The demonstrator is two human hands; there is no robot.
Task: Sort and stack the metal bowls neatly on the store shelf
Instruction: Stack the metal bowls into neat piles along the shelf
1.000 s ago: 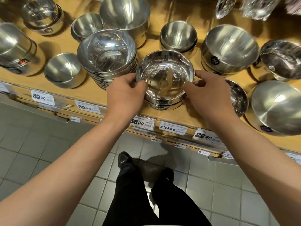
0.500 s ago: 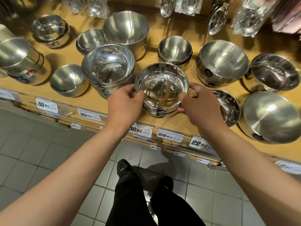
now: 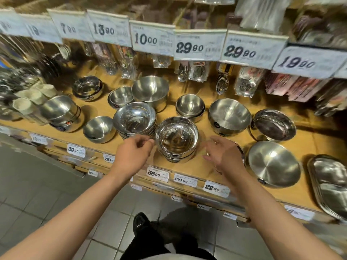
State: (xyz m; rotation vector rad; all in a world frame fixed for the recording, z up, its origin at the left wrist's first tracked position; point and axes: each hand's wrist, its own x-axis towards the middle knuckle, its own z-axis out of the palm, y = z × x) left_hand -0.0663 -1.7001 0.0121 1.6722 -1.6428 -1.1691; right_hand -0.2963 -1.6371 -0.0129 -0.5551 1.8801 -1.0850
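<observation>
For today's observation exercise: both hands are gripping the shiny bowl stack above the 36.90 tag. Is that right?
Not quite. The head view shows the left hand and right hand on either side of the bowl stack, gripping nothing. The stack does stand above the 36.90 tag.

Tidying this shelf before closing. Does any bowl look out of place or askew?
Yes. The large matte bowl at the shelf's front right lies tipped on its side, opening facing forward. The shiny stack between the hands sits upright and nested.
</observation>
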